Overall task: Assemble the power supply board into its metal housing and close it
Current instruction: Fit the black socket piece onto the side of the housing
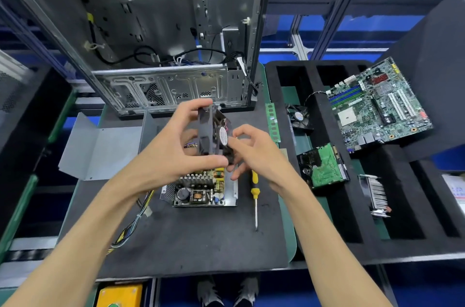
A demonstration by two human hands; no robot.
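Left grip (176,145) clasps black fan (215,134); right grip (254,153) pinches its edge above power supply board (201,188).

Your bench carries a dark grey foam work mat (191,243) over a green sheet, with a black foam slotted tray (352,238) along its right edge. At the mat's far edge stands the open grey steel computer case (161,30). Near the mat's middle you have the open metal housing with the yellow-green power supply board (201,191) in it, its bundle of coloured wires (133,226) trailing toward the near left corner. Just right of it lies a yellow-handled screwdriver (255,196), and a folded grey sheet-metal cover (100,145) rests at the left edge. A green memory stick (273,121) lies at the mat's right edge.
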